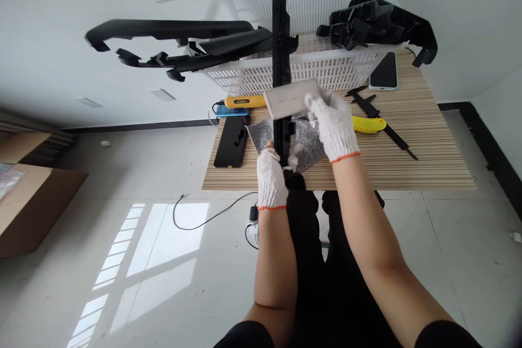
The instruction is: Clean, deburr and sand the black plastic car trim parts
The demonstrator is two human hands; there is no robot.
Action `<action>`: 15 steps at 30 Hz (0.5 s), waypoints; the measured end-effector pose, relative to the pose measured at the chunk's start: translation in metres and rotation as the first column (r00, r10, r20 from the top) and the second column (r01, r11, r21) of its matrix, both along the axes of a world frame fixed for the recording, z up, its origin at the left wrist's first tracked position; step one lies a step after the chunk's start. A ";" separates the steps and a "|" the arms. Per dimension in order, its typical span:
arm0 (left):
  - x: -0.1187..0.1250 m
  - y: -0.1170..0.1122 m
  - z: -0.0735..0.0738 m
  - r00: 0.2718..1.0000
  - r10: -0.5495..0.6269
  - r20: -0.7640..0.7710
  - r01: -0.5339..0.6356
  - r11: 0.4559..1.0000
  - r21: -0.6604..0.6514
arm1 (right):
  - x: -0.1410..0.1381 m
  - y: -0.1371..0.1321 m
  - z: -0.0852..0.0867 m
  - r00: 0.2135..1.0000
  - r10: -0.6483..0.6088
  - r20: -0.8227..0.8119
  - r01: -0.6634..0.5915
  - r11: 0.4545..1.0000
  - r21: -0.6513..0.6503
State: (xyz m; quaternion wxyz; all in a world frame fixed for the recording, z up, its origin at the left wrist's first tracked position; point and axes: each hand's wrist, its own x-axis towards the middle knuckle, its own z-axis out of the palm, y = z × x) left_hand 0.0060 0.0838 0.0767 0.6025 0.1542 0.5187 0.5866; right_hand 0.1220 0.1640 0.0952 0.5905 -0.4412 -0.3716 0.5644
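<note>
**Gloved hands work a block against a long black strip**

The person wears white knit gloves. The left hand (271, 176) is closed around the lower end of a long black strip (280, 38), which stands nearly upright from the near edge of the table (428, 141) and runs up in front of the basket. The right hand (332, 122) is clamped on a pale block (287, 99) and presses it across the strip, just above the left hand. A grey mat (308, 144) lies on the table under both hands.

Behind them stands a white mesh basket (322, 0). It holds black moulded parts that stick out over its rim – long curved pieces (175, 30) reach far to the left, and a chunkier part (375, 24) hangs over the right side.

On the table beside the basket lie a phone (384, 72), a black caliper (367, 100) and a yellow knife (369, 125) on the right – and a flat black device (232, 141) on the left.
</note>
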 end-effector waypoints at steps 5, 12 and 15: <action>0.000 0.001 -0.001 1.000 0.004 0.003 -0.004 1.000 -0.009 | -0.001 -0.003 0.001 0.993 0.075 -0.094 -0.072 0.997 0.031; 0.000 0.002 -0.003 1.000 0.018 -0.018 -0.019 1.000 -0.020 | -0.007 -0.005 0.003 0.998 0.004 -0.057 -0.003 1.000 0.021; -0.001 0.001 -0.002 1.000 0.022 -0.014 -0.022 1.000 -0.011 | -0.006 -0.002 0.002 0.998 0.024 -0.055 -0.023 1.000 0.017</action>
